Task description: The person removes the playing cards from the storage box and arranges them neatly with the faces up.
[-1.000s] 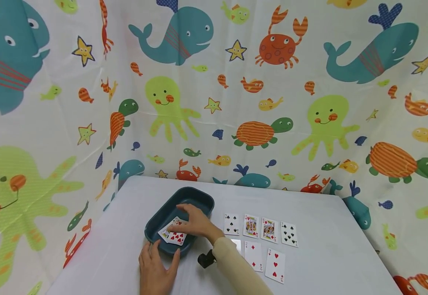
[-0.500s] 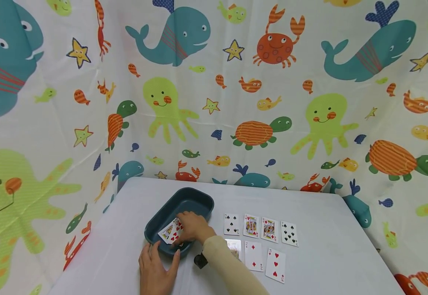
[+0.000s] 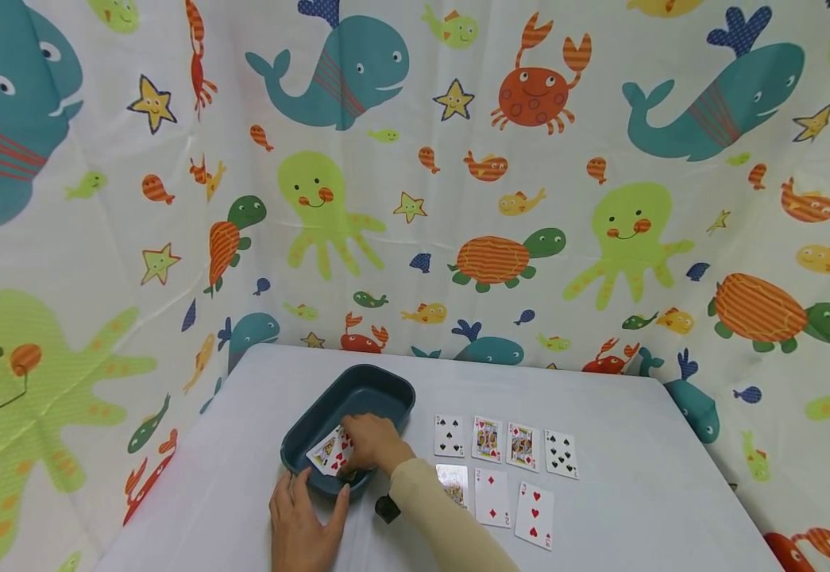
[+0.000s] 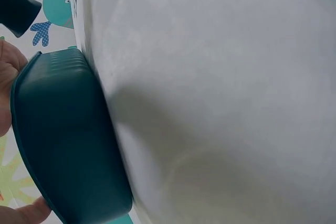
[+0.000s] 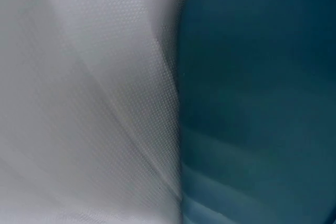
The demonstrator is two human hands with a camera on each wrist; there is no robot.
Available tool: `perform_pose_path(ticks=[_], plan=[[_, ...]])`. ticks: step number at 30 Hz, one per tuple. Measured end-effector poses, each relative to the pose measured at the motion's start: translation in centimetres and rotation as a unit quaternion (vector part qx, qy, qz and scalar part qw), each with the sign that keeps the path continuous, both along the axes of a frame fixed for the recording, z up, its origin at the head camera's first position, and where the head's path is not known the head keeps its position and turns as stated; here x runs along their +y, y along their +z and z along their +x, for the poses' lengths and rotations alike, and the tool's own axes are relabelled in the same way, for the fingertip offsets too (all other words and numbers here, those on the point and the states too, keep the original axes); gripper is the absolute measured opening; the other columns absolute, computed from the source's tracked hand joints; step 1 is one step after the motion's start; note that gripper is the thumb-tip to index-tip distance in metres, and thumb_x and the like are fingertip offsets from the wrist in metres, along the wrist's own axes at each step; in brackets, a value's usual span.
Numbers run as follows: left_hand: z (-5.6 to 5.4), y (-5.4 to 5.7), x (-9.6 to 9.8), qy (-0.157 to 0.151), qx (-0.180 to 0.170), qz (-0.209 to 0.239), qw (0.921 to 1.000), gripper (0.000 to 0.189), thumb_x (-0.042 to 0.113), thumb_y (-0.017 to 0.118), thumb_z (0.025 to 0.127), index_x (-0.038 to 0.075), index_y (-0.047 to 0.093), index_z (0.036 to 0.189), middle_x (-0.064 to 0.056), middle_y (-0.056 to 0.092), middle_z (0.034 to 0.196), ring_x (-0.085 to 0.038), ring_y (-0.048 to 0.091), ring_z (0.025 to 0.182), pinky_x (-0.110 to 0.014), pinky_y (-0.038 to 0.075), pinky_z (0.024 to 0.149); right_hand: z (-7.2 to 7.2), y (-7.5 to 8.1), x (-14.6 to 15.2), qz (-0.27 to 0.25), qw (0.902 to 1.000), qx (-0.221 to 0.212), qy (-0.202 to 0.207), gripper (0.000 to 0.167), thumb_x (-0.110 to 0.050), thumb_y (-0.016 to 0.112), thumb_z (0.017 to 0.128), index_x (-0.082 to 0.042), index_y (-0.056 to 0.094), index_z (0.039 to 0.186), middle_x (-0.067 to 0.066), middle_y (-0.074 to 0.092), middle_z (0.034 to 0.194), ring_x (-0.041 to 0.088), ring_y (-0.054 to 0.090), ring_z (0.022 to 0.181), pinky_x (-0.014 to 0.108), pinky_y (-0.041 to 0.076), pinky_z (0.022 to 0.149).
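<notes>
A dark teal tray [image 3: 302,413] stands on the table with playing cards [image 3: 330,450] face up in its near part, an ace and a red card showing. My right hand [image 3: 374,443] reaches into the tray from the right, thumb and fingers bent at the right edge of a card; the fingertips are partly hidden. My left hand [image 3: 303,520] lies at the tray's near end, fingers and thumb spread, tips at the rim. In the left wrist view, the thumb [image 4: 31,212] meets the rim of the tray [image 4: 73,140]. The right wrist view holds the tray's wall [image 5: 257,103] close up.
Right of the tray, cards lie face up in two rows on the white table [image 3: 622,477]: a spade card [image 3: 449,435], two face cards, another spade card [image 3: 561,454], then a part-covered face card [image 3: 453,483], a two of diamonds [image 3: 492,496] and a three of hearts [image 3: 533,515].
My right hand has shifted down and right within the tray to the cards' right edge, its fingers drawing closer together. More of the part-covered face card shows. My left hand has stayed put.
</notes>
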State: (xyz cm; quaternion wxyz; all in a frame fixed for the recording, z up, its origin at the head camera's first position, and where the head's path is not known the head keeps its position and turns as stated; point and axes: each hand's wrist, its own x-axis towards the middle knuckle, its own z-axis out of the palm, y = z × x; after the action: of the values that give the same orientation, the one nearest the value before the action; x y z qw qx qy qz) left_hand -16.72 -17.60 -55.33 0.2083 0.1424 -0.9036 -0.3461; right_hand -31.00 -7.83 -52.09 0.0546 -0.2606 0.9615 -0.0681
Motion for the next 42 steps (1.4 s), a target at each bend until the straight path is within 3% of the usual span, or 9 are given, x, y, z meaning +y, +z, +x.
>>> perform_pose_path(ticks=[7, 15, 20, 35, 42], plan=[[0.0, 0.1, 0.1, -0.003, -0.015, 0.002, 0.9999, 0.075, 0.036, 0.080, 0.086, -0.012, 0.048, 0.135, -0.037, 0.036, 0.143, -0.052, 0.033, 0.134, -0.069, 0.033, 0.108, -0.2, -0.2, 0.1, 0.000, 1.0000, 0.005, 0.008, 0.076, -0.051, 0.090, 0.073, -0.020, 0.061, 0.136, -0.003, 0.072, 0.117, 0.015, 0.065, 0.104, 0.040, 0.055, 0.097], [0.1, -0.1, 0.2, -0.003, 0.018, -0.001, 0.9998, 0.073, 0.034, 0.082, 0.085, -0.012, 0.051, 0.132, -0.037, 0.039, 0.140, -0.051, 0.037, 0.131, -0.067, 0.035, 0.107, -0.1, 0.0, 0.3, 0.006, 0.9999, 0.008, 0.005, 0.081, -0.054, 0.088, 0.074, -0.019, 0.057, 0.140, -0.001, 0.071, 0.121, 0.016, 0.066, 0.107, 0.041, 0.055, 0.099], [-0.1, 0.0, 0.3, -0.009, 0.021, -0.002, 0.9997, 0.073, 0.034, 0.081, 0.086, -0.012, 0.050, 0.133, -0.038, 0.039, 0.140, -0.052, 0.036, 0.132, -0.069, 0.035, 0.107, -0.1, 0.0, 0.7, -0.003, 0.9997, 0.025, -0.001, 0.084, -0.056, 0.087, 0.074, -0.020, 0.055, 0.142, -0.003, 0.071, 0.119, 0.015, 0.066, 0.106, 0.040, 0.055, 0.098], [0.1, 0.1, 0.2, -0.001, 0.016, -0.009, 0.9998, 0.073, 0.033, 0.082, 0.085, -0.013, 0.050, 0.132, -0.038, 0.039, 0.140, -0.052, 0.036, 0.132, -0.068, 0.036, 0.107, 0.1, -0.1, 1.4, -0.090, 0.9953, 0.035, 0.000, 0.090, -0.058, 0.086, 0.074, -0.019, 0.051, 0.147, 0.001, 0.071, 0.121, 0.014, 0.066, 0.097, 0.039, 0.058, 0.093], [0.2, 0.1, 0.3, 0.006, 0.003, -0.008, 0.9999, 0.075, 0.035, 0.081, 0.086, -0.013, 0.049, 0.133, -0.038, 0.037, 0.141, -0.051, 0.034, 0.133, -0.068, 0.035, 0.108, 0.4, 0.5, 2.6, -0.189, 0.9818, 0.021, -0.007, 0.088, -0.051, 0.087, 0.074, -0.016, 0.051, 0.147, 0.001, 0.072, 0.121, 0.012, 0.064, 0.091, 0.033, 0.057, 0.088]])
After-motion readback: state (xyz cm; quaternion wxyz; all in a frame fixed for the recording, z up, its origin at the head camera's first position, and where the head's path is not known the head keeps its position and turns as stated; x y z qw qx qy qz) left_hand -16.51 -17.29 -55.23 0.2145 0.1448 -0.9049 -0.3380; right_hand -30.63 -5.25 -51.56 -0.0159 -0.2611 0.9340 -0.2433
